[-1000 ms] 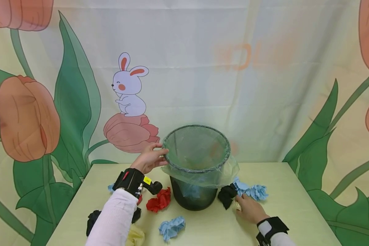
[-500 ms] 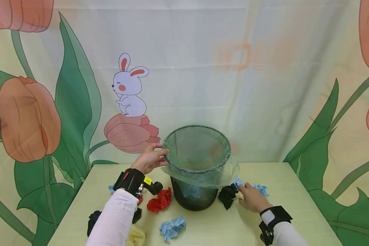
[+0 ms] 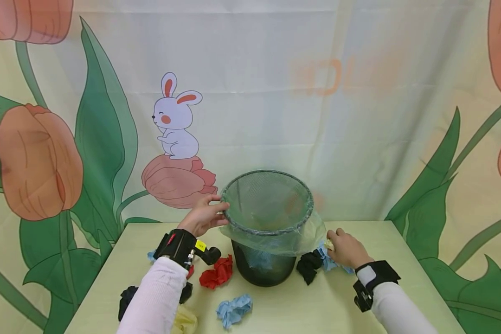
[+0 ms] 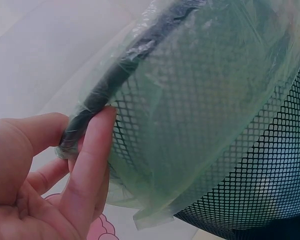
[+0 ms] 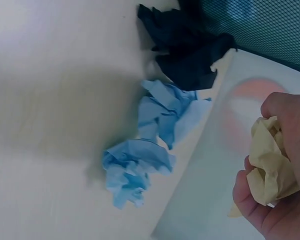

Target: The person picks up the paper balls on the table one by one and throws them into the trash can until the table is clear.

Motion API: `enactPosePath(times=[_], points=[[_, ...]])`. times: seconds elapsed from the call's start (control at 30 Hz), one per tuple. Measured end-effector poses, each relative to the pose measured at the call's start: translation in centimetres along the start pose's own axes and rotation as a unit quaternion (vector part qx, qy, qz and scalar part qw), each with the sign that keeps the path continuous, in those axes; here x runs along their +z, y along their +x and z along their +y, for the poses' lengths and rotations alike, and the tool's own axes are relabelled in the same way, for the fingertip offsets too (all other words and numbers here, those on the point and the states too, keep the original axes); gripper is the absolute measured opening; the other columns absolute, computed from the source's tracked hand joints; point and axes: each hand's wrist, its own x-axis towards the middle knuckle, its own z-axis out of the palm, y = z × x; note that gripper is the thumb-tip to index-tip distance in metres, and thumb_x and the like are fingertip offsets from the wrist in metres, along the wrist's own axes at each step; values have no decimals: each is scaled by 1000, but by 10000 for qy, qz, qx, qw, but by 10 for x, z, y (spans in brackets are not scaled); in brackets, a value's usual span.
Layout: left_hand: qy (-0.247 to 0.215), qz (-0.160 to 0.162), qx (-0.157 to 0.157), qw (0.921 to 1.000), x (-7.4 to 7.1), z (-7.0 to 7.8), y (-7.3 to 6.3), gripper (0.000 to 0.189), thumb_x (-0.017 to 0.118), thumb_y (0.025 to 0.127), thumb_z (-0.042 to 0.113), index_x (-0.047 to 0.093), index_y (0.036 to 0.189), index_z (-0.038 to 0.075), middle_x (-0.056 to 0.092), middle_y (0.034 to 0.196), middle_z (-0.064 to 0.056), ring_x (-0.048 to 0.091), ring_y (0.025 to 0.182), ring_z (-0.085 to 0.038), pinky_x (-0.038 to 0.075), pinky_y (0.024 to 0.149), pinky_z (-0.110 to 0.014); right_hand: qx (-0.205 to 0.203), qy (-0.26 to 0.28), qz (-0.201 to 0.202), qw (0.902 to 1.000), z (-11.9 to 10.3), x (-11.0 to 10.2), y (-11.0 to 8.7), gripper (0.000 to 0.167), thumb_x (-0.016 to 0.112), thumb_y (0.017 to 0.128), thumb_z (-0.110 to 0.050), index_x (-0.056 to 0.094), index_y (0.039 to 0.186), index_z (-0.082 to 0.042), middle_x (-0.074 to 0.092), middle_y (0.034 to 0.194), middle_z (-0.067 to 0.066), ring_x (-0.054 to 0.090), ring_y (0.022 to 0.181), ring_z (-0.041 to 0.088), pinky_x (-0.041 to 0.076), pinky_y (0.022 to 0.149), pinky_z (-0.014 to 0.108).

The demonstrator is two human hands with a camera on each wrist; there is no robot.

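A black mesh wastebasket [image 3: 263, 273] with a thin green bag [image 4: 190, 115] folded over its rim stands at the back of the table. My left hand [image 3: 203, 215] pinches the bag-covered rim [image 4: 110, 80] on its left side, thumb on one side and fingers on the other. In my right hand [image 3: 347, 249] is a crumpled pale yellow paper ball [image 5: 272, 162], held between curled fingers and thumb. That hand is above the table, right of the basket, over two crumpled blue paper balls [image 5: 165, 112]. A crumpled black paper ball [image 3: 309, 266] lies between them and the basket. Something blue shows through the mesh.
Left of the basket lie a red paper ball [image 3: 217, 272], a black one [image 3: 127, 300] and a yellow one [image 3: 184, 320], partly behind my left arm. A blue ball [image 3: 234, 311] lies in front. A printed curtain [image 3: 250, 93] hangs behind the table [image 3: 401, 287].
My right hand has lifted the yellow paper ball from the table beside the black ball and moved up and slightly right. The left hand stays at the rim.
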Motion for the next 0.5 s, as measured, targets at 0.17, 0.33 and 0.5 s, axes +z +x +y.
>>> enactPosePath(times=[0.17,0.33,0.5], points=[[-4,39,-45,10000,1,0,0,54,54,93,11,26,139,6,42,109,-12,49,72,-16,56,65,-24,-5,-25,-6,10000,1,-13,9,25,64,84,-16,53,104,-5,47,84,9,43,61,17,37,50,29],[-8,27,-29,10000,1,0,1,54,54,93,11,26,139,6,42,109,-12,49,70,-15,56,65,-24,-10,-53,10,10000,1,-25,17,25,63,85,-16,54,105,-6,48,84,9,45,63,17,39,50,30],[-17,68,-35,10000,0,0,1,53,55,93,11,28,138,6,42,107,-12,50,70,-15,56,64,-24,-58,-108,87,9999,1,-36,23,22,62,84,-16,54,102,-6,48,84,10,45,62,18,39,49,30]])
